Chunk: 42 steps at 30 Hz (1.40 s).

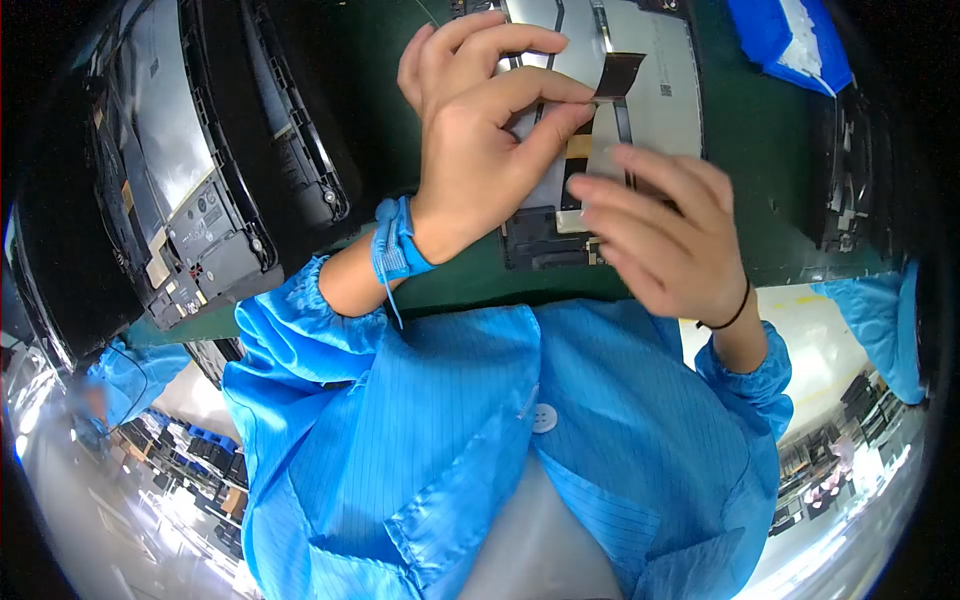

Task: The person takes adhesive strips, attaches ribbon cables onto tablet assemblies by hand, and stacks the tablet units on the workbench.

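My left hand (475, 150), with a blue strap at its wrist, pinches the edge of a dark strip between thumb and index finger. The strip's dark upper flap (620, 75) stands out above the fingertips. Below them lies an amber band (579, 147) on the strip. Under both hands is a flat device panel (665, 50), silvery with a black lower section. My right hand (672, 232), slightly blurred, hovers over the panel's lower right with its fingers apart and nothing visible in them.
Dark-framed device panels (200, 215) stand at the left on the green surface (460, 275). A blue bin (795, 40) with white material is at the upper right, above more dark parts (848, 185). Blue sleeves of other people show at both far sides.
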Tool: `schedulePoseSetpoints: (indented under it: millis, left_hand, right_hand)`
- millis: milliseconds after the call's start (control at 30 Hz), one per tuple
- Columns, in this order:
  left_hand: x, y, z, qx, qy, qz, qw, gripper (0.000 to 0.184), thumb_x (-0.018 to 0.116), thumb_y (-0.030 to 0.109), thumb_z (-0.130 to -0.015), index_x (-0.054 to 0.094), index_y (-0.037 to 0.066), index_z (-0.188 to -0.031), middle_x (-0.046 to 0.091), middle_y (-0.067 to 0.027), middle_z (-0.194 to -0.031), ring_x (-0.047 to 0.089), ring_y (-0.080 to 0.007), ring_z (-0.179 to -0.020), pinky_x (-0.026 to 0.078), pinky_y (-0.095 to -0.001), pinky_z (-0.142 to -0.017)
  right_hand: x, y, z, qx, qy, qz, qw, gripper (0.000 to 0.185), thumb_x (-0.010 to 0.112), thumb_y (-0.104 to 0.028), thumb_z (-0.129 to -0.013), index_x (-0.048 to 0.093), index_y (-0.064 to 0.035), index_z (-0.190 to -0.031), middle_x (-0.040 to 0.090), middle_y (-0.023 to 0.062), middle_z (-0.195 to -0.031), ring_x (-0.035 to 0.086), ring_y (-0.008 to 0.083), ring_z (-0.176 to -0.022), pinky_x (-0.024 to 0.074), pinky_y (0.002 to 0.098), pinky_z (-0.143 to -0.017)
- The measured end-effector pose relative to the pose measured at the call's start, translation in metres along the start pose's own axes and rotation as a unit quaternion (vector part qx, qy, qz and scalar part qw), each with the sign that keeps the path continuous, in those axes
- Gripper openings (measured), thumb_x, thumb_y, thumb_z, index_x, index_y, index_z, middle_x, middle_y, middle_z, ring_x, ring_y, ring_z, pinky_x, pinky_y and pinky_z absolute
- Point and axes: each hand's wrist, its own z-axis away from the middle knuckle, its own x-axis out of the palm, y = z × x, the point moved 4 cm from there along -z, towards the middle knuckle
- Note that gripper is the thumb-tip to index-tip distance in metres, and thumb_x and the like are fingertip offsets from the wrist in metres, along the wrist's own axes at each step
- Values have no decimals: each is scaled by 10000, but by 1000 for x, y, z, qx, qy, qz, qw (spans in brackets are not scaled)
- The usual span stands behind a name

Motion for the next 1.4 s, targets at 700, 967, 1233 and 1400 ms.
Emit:
schedulePoseSetpoints:
  millis: [700,967,1233,1400]
  left_hand:
    - [-4,28,-24,-288,-200,-100,931,122,722,73,-712,688,62,-828,603,-90,-1100,466,-314,-1137,274,-436,-1005]
    - [-11,25,-25,-266,-177,-81,944,238,649,50,-774,647,60,-1012,592,-111,-1107,479,-320,-1132,283,-419,-1008]
    - [-13,23,-20,-281,-122,-45,951,332,615,46,-783,564,46,-1111,550,-145,-1131,455,-358,-1148,292,-440,-1008]
    - [-12,30,-20,-222,-188,-128,948,232,642,123,-781,629,99,-1011,536,-153,-1165,412,-386,-1185,240,-490,-1030]
  right_hand:
    - [-3,19,-11,48,-105,20,993,281,519,-324,-894,638,-155,-1084,639,-38,-1216,395,288,-1334,241,465,-1043]
    - [-2,8,-3,-3,-110,19,994,308,534,-262,-876,637,-145,-1142,612,-5,-1250,413,271,-1316,251,466,-1044]
    - [-13,31,-30,101,42,34,993,312,535,-135,-881,627,-111,-1178,599,63,-1276,403,257,-1331,242,423,-1060]
    - [7,38,-18,210,102,47,971,266,710,-255,-787,635,-137,-1013,500,95,-1388,342,327,-1350,201,441,-1069]
